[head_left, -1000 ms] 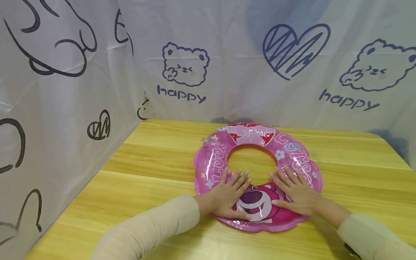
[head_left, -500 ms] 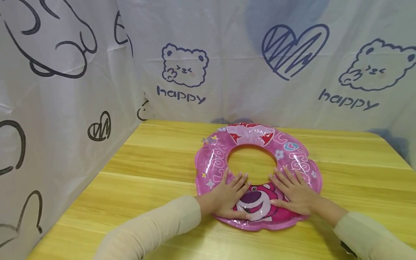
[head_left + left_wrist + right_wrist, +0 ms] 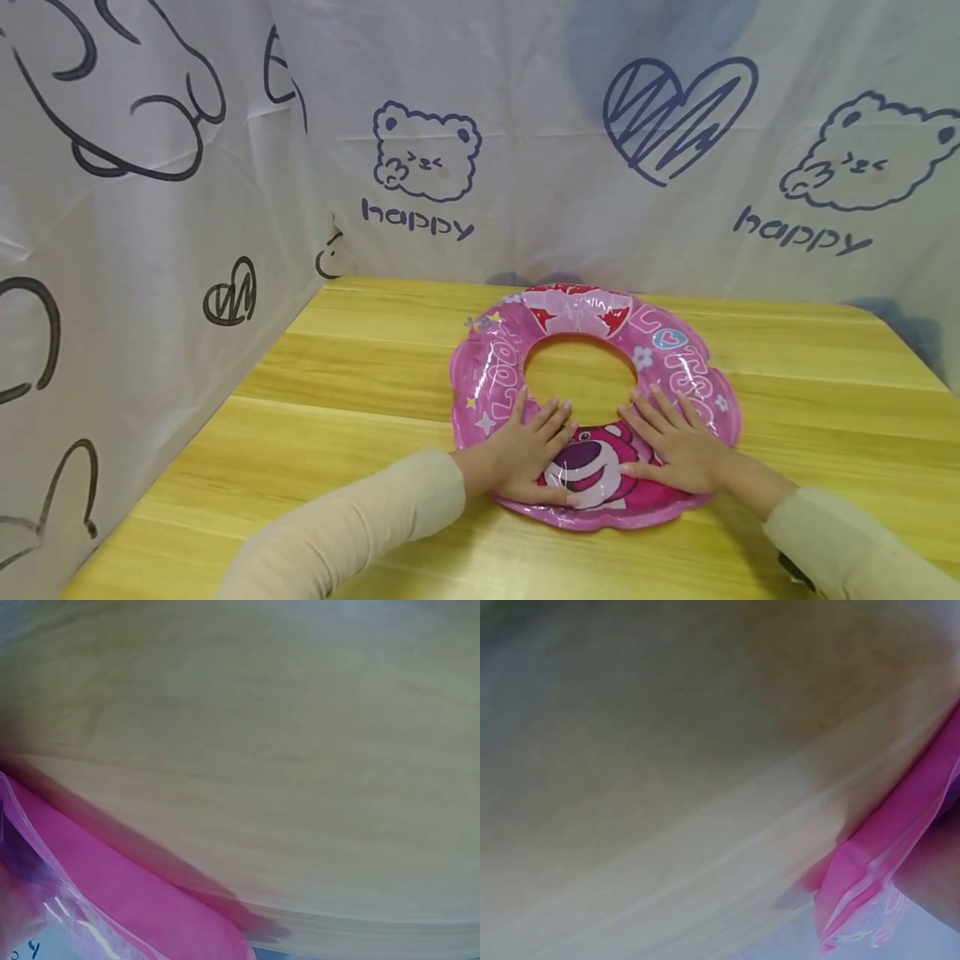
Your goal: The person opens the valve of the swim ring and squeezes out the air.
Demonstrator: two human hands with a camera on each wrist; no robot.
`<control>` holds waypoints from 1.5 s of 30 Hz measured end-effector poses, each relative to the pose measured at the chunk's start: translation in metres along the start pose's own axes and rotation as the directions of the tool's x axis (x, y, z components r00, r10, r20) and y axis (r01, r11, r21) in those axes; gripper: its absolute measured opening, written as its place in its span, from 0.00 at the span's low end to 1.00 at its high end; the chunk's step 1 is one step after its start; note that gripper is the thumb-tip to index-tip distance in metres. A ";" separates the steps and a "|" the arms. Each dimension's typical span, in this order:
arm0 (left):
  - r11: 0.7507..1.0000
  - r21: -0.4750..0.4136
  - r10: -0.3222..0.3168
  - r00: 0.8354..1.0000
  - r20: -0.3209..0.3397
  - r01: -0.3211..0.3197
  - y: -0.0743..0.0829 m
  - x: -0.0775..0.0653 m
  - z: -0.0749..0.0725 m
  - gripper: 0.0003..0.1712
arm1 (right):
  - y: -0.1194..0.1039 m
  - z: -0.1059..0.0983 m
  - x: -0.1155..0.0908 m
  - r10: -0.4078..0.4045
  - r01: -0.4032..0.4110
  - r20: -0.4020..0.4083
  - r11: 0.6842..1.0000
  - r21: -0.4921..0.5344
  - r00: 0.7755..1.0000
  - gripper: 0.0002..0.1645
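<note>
A pink inflated swim ring with a cartoon bear face on its near side lies flat on the wooden table. My left hand rests on the near left of the ring, fingers spread toward the centre hole. On the near right, my right hand lies with fingers spread and its thumb across the bear print. Both palms face down on the plastic. In the left wrist view, the ring's pink edge shows at the lower left. The right wrist view has its edge at the right, beside part of my hand.
The wooden table extends around the ring on all sides. A white curtain printed with bears, hearts and "happy" hangs behind it, and another printed sheet stands along the left edge.
My right hand has shifted very slightly to the left on the ring. The left hand stays in nearly the same place, and the ring has barely moved.
</note>
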State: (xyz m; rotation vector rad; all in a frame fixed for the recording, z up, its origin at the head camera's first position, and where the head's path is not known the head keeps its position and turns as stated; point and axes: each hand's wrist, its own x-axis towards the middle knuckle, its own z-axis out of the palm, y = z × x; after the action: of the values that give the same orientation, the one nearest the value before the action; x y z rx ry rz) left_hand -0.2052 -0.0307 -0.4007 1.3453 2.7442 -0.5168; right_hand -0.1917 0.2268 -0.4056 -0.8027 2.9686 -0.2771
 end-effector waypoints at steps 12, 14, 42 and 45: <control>1.000 0.012 -0.004 1.000 0.016 0.004 0.000 0.001 0.000 0.55 | 0.001 0.002 0.000 0.008 -0.008 0.010 1.000 0.001 1.000 0.48; 1.000 0.007 -0.005 1.000 0.022 0.005 0.000 0.001 -0.001 0.55 | -0.001 0.000 0.001 0.017 -0.017 0.025 1.000 -0.018 1.000 0.48; 0.999 -0.034 -0.004 0.998 0.065 0.006 0.000 0.000 -0.008 0.58 | -0.015 -0.009 0.003 0.037 -0.025 0.061 0.983 -0.181 0.997 0.52; 0.999 -0.039 -0.010 0.997 0.071 0.013 0.000 0.000 -0.009 0.59 | -0.016 -0.010 0.004 0.041 -0.029 0.062 0.982 -0.186 0.997 0.53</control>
State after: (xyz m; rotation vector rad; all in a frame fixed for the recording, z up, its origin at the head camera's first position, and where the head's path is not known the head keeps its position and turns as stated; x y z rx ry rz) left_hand -0.2042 -0.0284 -0.3922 1.2776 2.6921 -0.4985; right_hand -0.1880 0.2132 -0.3931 -0.7587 2.9744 0.0277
